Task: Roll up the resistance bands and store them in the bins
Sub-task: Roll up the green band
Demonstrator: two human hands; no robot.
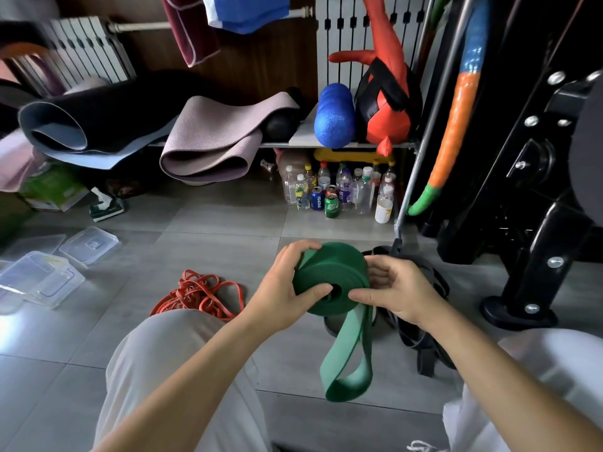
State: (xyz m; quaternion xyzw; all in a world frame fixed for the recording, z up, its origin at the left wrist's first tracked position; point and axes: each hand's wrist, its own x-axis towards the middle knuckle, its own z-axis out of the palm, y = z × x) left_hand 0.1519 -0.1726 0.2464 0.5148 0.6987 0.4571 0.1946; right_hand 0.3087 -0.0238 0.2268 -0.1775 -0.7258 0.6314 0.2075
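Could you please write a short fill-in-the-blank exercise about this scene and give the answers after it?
1. The left hand and right hand hold a rolled band coloured ____.
2. Its loose end hangs ____ the roll.
3. The clear bins sit on the ____.
Answers: green; below; floor.

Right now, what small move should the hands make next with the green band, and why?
Probably turn the green band once more, winding in the loose loop. It sits mostly coiled between the left hand and right hand, both gripping it, but that loop hangs free below, so rolling looks unfinished.
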